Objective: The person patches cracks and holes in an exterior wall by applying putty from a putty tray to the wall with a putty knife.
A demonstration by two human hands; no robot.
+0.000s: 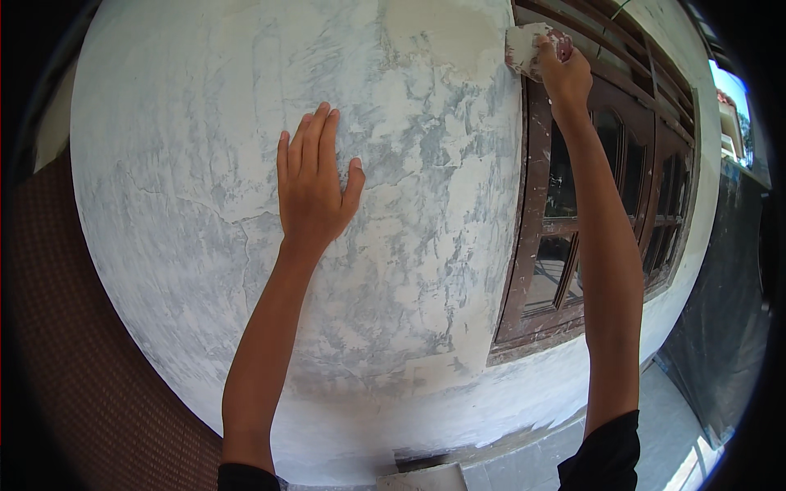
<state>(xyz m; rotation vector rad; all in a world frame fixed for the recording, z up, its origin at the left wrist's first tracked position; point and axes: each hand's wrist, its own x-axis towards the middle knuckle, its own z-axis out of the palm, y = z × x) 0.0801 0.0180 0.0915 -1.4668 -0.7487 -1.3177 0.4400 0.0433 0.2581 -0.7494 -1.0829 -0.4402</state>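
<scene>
My left hand [313,184] lies flat against the patchy white and grey wall [188,139], its fingers stretched out and the thumb apart. Up at the top right, my right hand [571,78] is closed around a putty knife [522,51]. Whitish filler is smeared over the blade and over the dark red part near my fingers. The blade is at the wall's edge, beside the upper left of the brown window frame [534,155]. A smoother beige patch of filler [446,33] covers the wall left of the blade.
Brown wooden shutters with glass panes [610,135] fill the window, with slats above. A thin crack runs through the wall left of my left hand. Below are grey floor tiles [524,458] and a pale flat-topped object [422,478]. A dark sheet [712,303] hangs at right.
</scene>
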